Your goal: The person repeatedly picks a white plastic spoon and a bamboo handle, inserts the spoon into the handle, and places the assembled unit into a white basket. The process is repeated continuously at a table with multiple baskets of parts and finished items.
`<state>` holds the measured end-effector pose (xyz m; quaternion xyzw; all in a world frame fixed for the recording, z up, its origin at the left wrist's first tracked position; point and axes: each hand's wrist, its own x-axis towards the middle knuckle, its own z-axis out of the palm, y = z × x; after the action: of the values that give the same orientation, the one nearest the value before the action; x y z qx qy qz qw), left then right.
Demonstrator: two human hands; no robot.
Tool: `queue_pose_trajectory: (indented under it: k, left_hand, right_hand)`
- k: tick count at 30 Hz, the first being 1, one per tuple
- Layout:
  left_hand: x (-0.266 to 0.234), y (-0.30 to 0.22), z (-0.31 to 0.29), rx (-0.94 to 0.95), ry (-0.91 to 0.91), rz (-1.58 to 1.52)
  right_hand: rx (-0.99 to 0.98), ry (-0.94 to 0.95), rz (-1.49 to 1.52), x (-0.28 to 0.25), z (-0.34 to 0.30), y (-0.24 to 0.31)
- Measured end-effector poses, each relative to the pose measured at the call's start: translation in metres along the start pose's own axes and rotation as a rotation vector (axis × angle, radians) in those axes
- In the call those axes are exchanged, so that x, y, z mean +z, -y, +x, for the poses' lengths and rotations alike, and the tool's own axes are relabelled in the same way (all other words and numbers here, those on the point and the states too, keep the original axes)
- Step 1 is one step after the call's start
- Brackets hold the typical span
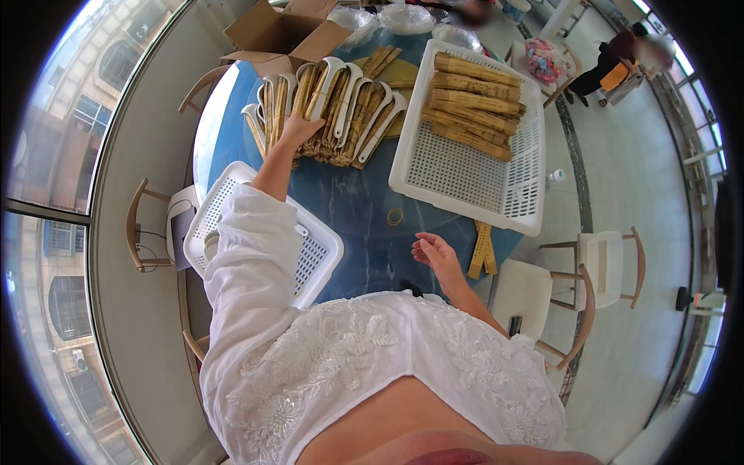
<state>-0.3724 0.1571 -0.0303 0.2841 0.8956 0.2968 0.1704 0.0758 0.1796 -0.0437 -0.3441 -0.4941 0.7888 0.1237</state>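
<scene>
My left hand [296, 130] reaches out to a heap on the blue table, its fingers closed at the handle end of a white spoon [325, 85]; some fingertips are hidden. Several more white spoons lie side by side there, among long, narrow yellow printed packets [337, 108] that look like wrapped chopsticks. My right hand [435, 254] hovers over the near right of the table, its fingers loosely bent and apart, holding nothing. Beyond it lies a small yellowish ring [395, 216], like rubber bands. Two loose yellow strips [482, 252] lie crossed at the table's right edge.
A large white perforated basket [465, 174] holds bundled yellow packets [477, 101] at the right. Another white basket [318, 252] sits under my left arm. An open cardboard box [287, 35] and plastic-wrapped bowls [404, 18] stand at the back. Chairs [527, 294] surround the table; a person stands far right.
</scene>
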Motion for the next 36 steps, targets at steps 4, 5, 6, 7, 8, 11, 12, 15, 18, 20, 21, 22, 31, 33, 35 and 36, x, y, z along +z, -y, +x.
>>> queue_pose_trajectory:
  k: [4,5,6,7,8,11,12,15,18,20,21,22,31,33,35,36]
  left_hand:
    - [0.005,-0.021,-0.020,0.078,-0.155,0.235]
    - [0.005,-0.019,-0.025,0.146,-0.198,0.314]
    - [0.003,-0.021,-0.029,0.127,-0.202,0.358]
    - [0.001,-0.032,-0.036,0.120,-0.198,0.390]
    - [0.000,-0.031,-0.040,0.130,-0.233,0.412]
    - [-0.005,-0.017,-0.050,0.194,-0.304,0.412]
    - [-0.007,-0.016,-0.057,0.185,-0.294,0.365]
    - [-0.017,0.002,-0.094,0.220,-0.399,0.200]
    - [-0.027,0.061,-0.127,0.146,-0.463,0.170]
    - [-0.029,0.130,-0.147,0.107,-0.537,0.234]
    - [-0.028,0.166,-0.158,0.082,-0.573,0.319]
    - [-0.026,0.190,-0.171,-0.001,-0.534,0.369]
    - [0.033,0.316,-0.269,-0.296,-0.215,0.665]
    - [0.037,0.301,-0.268,-0.393,-0.190,0.565]
    - [0.038,0.285,-0.268,-0.455,-0.184,0.492]
    - [0.036,0.280,-0.272,-0.477,-0.182,0.475]
  right_hand:
    - [0.014,-0.003,-0.017,0.002,0.000,-0.007]
    - [0.017,0.008,-0.030,0.003,-0.002,-0.005]
    - [0.019,0.011,-0.042,0.005,-0.003,-0.004]
    - [0.017,-0.004,-0.046,0.004,-0.004,-0.005]
    - [0.018,0.019,-0.055,0.001,-0.004,-0.008]
    - [0.023,0.028,-0.068,0.003,-0.008,-0.010]
    - [0.017,0.024,-0.076,0.003,-0.009,-0.013]
    - [0.046,0.031,-0.087,0.000,-0.015,-0.025]
    - [0.075,0.050,-0.098,-0.006,-0.018,-0.052]
    - [0.090,0.071,-0.130,-0.007,-0.021,-0.064]
    - [0.110,0.080,-0.176,-0.008,-0.022,-0.071]
    - [0.125,0.080,-0.187,-0.007,-0.025,-0.072]
    - [0.133,0.151,-0.262,0.002,-0.031,-0.075]
    - [0.122,0.132,-0.275,0.003,-0.034,-0.076]
    - [0.110,0.122,-0.287,0.002,-0.038,-0.077]
    - [0.103,0.119,-0.290,0.001,-0.039,-0.078]
